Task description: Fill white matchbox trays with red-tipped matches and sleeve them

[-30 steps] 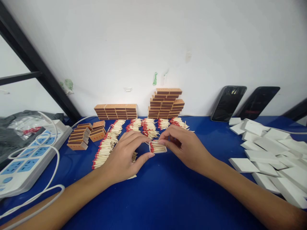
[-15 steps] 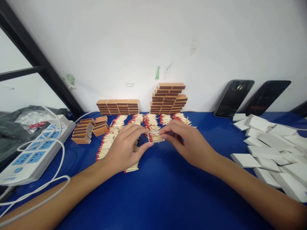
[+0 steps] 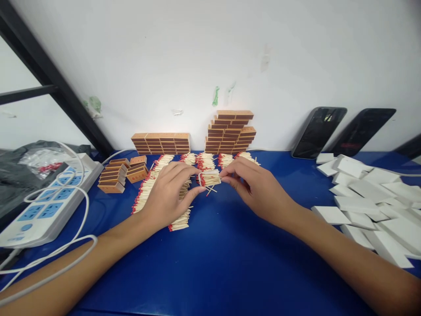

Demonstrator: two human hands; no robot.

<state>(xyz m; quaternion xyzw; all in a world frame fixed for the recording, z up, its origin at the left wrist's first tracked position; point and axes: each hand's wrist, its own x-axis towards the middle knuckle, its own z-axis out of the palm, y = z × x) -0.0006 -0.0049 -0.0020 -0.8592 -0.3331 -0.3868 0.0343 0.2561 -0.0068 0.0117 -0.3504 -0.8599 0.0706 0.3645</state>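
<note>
Between my two hands is a small white matchbox tray filled with red-headed matches. My left hand grips its left end between thumb and fingers. At the other end, my right hand pinches the tray's right edge with thumb and forefinger. A couple of loose matches lie crossed on the table just below the tray. Rows of matches spread out beside and behind my left hand, partly covered by it. More match piles lie behind the tray.
Stacked matchboxes and a taller matchbox stack stand against the wall. Loose matchboxes lie left, near a power strip with white cables. White trays are heaped right, below two phones leaning on the wall.
The tray has tilted, showing more of the matches inside, and shifted slightly left. Loose crossed matches now show beneath it. Both hands keep their hold.
</note>
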